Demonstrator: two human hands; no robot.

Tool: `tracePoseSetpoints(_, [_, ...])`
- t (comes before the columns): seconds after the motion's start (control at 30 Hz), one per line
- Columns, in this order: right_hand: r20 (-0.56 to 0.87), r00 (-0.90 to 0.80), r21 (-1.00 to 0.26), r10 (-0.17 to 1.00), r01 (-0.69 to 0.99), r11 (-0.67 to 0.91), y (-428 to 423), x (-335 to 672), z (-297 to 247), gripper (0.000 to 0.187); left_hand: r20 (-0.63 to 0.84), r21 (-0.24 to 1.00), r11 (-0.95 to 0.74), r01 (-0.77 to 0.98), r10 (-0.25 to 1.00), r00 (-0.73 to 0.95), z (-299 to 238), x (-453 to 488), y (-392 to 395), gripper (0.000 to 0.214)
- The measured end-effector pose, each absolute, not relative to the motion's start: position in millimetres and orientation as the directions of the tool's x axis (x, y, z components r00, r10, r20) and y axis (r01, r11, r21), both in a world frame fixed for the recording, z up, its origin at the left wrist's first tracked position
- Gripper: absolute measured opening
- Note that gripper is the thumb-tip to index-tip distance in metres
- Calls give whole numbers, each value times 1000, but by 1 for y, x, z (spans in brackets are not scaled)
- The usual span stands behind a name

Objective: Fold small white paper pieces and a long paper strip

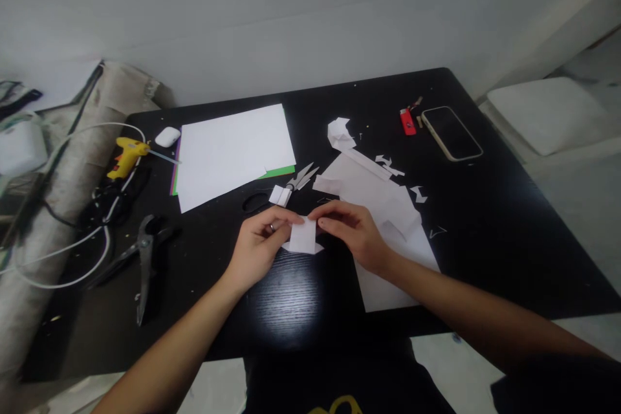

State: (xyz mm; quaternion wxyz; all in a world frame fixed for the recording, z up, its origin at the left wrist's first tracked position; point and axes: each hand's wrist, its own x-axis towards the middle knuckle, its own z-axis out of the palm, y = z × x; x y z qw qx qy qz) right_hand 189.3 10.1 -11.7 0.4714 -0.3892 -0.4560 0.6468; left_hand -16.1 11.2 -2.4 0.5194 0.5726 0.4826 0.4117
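Observation:
A small white folded paper piece point(303, 237) is held between my two hands above the dark table. My left hand point(259, 242) pinches its upper left side, and a ring shows on one finger. At its upper right edge, my right hand point(354, 233) has its thumb and forefinger closed on it. Pointed white flaps stick out low on both sides of the piece. Just beyond my hands lie scissors point(301, 178), partly covered by a small folded paper block point(280, 195). White paper sheets point(388, 278) lie under and beside my right hand.
A stack of white sheets point(233, 149) over coloured ones lies at the back left. Further left are a yellow glue gun point(127, 154) with a white cable, a white case point(167, 136) and pliers point(144, 252). Crumpled paper point(340, 134), a red lighter point(407, 121) and a phone point(452, 134) lie at the back right.

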Motion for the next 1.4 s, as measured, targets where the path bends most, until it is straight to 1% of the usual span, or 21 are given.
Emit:
tracePoseSetpoints(0.03, [-76, -250, -956, 965, -257, -142, 10, 189, -12, 9, -21, 991, -6, 134, 979, 203, -2, -17, 11, 11])
tracePoseSetpoints(0.17, [-94, -215, -954, 972, -260, -150, 8, 186, -17, 22, 50, 978, -100, 181, 964, 261, -1, -20, 9, 19])
tracePoseSetpoints(0.27, [-101, -199, -955, 975, -254, -151, 8, 185, -22, 21, 86, 980, -130, 151, 959, 270, -3, -18, 6, 14])
tracePoseSetpoints(0.3, [-100, -190, -956, 977, -253, -148, 8, 185, -23, 21, 89, 984, -126, 128, 961, 261, -5, -17, 5, 15])
tracePoseSetpoints(0.37, [-95, -170, -960, 981, -246, -136, 8, 185, -24, 20, 100, 982, -134, 129, 965, 243, -10, -15, 3, 27])
tracePoseSetpoints(0.43, [-84, -155, -965, 984, -235, -120, 8, 185, -23, 20, 118, 965, -162, 206, 971, 208, -14, -13, 2, 33])
tracePoseSetpoints(0.5, [-77, -158, -970, 984, -216, -111, 8, 185, -21, 20, 133, 946, -183, 269, 972, 193, -15, -12, 2, 28])
tracePoseSetpoints(0.63, [-75, -181, -976, 981, -189, -110, 7, 186, -18, 18, 186, 912, -238, 332, 965, 183, -12, -13, 4, 12])
tracePoseSetpoints(0.77, [-93, -173, -976, 980, -177, -124, 7, 185, -20, 18, 225, 872, -279, 403, 958, 177, -8, -14, 5, 7])
tracePoseSetpoints(0.97, [-103, -185, -966, 977, -214, -143, 9, 186, -22, 21, 235, 857, -288, 427, 956, 175, -7, -12, 4, 5])
tracePoseSetpoints(1.17, [-105, -204, -976, 973, -169, -140, 9, 187, -19, 22, 213, 872, -261, 415, 964, 158, -7, -13, 3, 6])
tracePoseSetpoints(1.4, [-80, -236, -973, 968, -191, -127, 7, 186, -20, 20, 219, 866, -270, 421, 961, 167, -6, -12, 3, 7])
